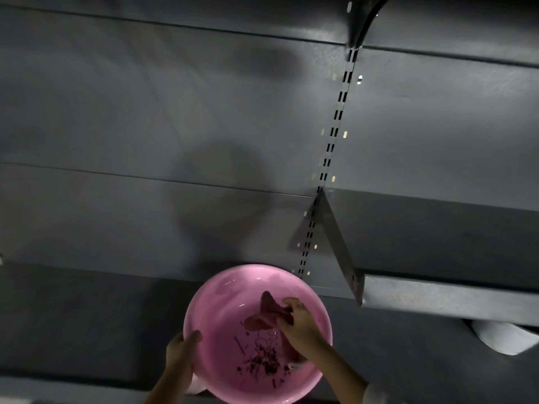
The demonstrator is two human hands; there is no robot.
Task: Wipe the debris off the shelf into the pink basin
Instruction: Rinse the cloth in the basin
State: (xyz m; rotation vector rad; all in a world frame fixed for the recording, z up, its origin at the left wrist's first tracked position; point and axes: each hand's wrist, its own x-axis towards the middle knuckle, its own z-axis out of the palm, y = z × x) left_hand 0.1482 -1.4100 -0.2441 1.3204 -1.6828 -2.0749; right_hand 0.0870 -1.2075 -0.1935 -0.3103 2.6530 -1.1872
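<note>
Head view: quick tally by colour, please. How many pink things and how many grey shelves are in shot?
Pink: 2, the pink basin and the cloth
Grey: 2, the lower shelf and the right shelf
Total: 4

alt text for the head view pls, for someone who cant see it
A person's left hand grips the rim of a pink basin holding dark debris, while the right hand holds a reddish cloth over it. Behind are dark grey metal shelves.
</note>
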